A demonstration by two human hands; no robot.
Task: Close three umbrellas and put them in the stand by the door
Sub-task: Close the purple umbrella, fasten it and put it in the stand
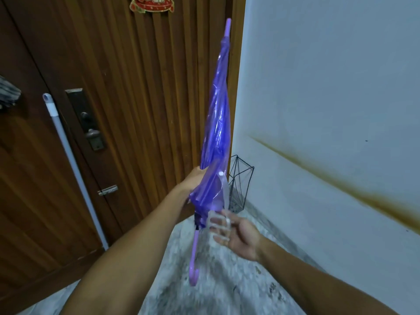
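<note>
So the left hand (195,178) is gripping the folded purple umbrella (217,123) tip-up, the right hand (236,233) is sitting open, and the wire stand (241,178) is waiting just behind.

Your left hand (195,178) grips the folded purple umbrella (217,123) around its canopy, tip up, hooked handle down. Your right hand (236,235), blurred, fingers spread, touches the strap at the canopy's lower edge. The black wire stand (241,178) sits in the corner beside the wooden door (127,87).

Brown slatted door (141,92), stained white wall (329,110), speckled floor (204,280)
</note>
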